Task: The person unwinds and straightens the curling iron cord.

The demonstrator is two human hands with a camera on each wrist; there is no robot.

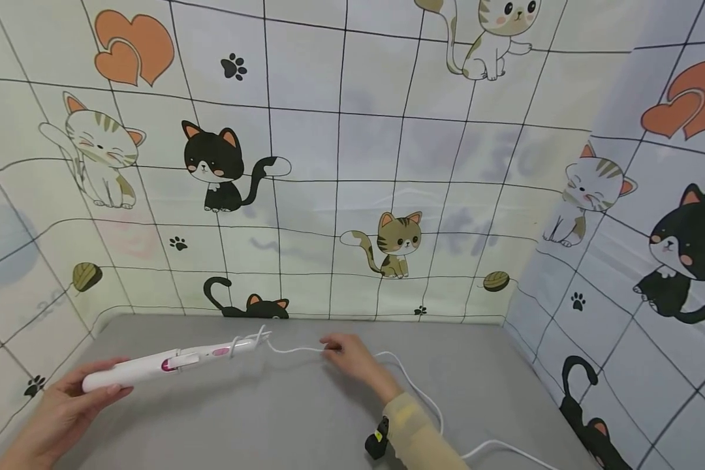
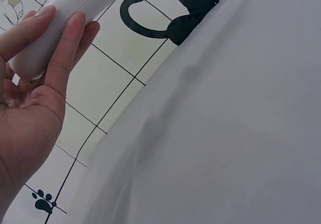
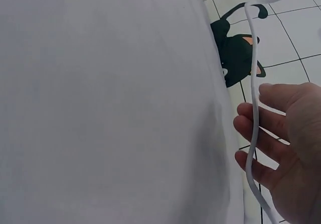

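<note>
In the head view, my left hand (image 1: pixel 64 408) holds a white and pink hair styling iron (image 1: pixel 138 371) by its rounded end, off the grey table. The left wrist view shows the thumb and fingers around that white end, which has fine ridges. White cord (image 1: pixel 296 350) loops round the iron's far, thinner end and runs rightward to my right hand (image 1: pixel 355 362). Seen from the right wrist, the cord crosses the inner side of half-bent fingers (image 3: pixel 261 171), with a gap between thumb and forefinger. Past the right hand the cord curves down toward the lower right.
The grey table (image 1: pixel 258 418) ends at a back wall covering (image 1: pixel 305 215) printed with cats and grid lines, which also rises on both sides. A small black device (image 1: pixel 377 440) sits by the right sleeve (image 1: pixel 417 427).
</note>
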